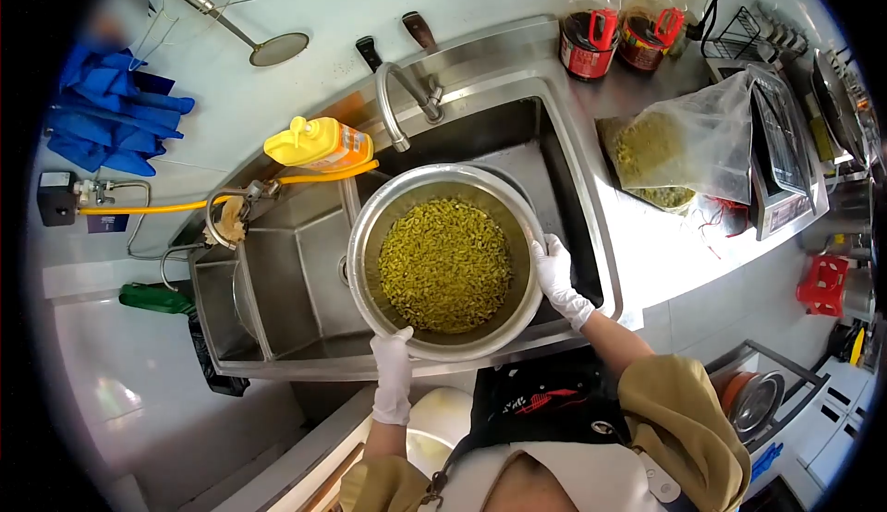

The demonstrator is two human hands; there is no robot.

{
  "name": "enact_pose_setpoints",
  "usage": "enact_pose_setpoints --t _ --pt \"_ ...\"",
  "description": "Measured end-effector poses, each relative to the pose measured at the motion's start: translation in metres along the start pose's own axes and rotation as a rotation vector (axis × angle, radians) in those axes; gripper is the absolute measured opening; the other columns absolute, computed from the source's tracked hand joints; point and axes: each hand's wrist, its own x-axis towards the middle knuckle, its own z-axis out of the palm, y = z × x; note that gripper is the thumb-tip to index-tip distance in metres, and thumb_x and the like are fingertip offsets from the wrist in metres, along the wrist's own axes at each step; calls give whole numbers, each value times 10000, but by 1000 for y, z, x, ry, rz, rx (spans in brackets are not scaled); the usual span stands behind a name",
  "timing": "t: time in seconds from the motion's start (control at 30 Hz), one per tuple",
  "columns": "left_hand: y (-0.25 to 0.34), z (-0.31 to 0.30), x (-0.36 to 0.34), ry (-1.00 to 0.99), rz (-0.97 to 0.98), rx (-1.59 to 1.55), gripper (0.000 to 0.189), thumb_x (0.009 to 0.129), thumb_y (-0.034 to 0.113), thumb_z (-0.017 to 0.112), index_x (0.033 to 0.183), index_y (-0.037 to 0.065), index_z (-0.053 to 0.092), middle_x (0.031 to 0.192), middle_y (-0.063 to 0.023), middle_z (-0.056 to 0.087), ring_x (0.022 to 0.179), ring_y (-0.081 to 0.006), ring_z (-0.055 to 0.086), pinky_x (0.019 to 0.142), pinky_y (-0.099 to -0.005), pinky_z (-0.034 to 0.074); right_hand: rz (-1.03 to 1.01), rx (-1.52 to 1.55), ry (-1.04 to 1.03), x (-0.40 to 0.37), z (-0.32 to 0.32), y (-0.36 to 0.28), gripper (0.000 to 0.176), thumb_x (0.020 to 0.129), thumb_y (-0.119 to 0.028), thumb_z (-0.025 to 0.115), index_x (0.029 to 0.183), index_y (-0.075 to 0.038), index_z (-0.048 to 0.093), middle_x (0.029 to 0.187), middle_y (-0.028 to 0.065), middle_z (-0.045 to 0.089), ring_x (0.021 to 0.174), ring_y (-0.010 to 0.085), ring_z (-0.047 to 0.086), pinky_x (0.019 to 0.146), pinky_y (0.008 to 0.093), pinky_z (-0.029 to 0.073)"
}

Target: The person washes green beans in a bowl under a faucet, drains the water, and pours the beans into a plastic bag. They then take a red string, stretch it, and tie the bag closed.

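Note:
A large round metal basin (pixel 366 301) is held over the double sink, and chopped green vegetable pieces (pixel 445 267) fill its bottom. My left hand (pixel 392 378), in a white glove, grips the near left of the rim, thumb on top. On the right side, my right hand (pixel 557 279), also gloved in white, is closed on the rim with its fingers hidden beneath. The curved faucet (pixel 386 110) stands just behind the basin. Part of the right sink bowl (pixel 536 175) shows beyond it.
Left of the basin is another sink compartment (pixel 300 253). A yellow pump bottle (pixel 319 144) lies near the faucet. To the right rest a plastic bag of green pieces (pixel 656 147), a scale (pixel 785 188) and dark sauce bottles (pixel 589 45). A strainer (pixel 279 49) hangs at the back.

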Motion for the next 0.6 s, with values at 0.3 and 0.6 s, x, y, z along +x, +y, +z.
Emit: enact_pose_setpoints --t 0.3,0.6 --pt "-4 -28 -3 39 -220 -164 218 751 -24 625 956 -72 568 854 -118 599 712 -231 580 654 -372 475 -68 131 -172 21 -6 -6 305 904 -279 577 972 16 612 873 192 659 819 273 642 737 342 478" --pt "34 -57 -29 106 -217 -109 140 780 -52 594 894 -88 521 803 -145 574 689 -272 613 630 -387 532 676 64 -375 77 10 85 696 787 -465 645 1247 40 510 1249 177 551 1129 284 530 910 369 441"
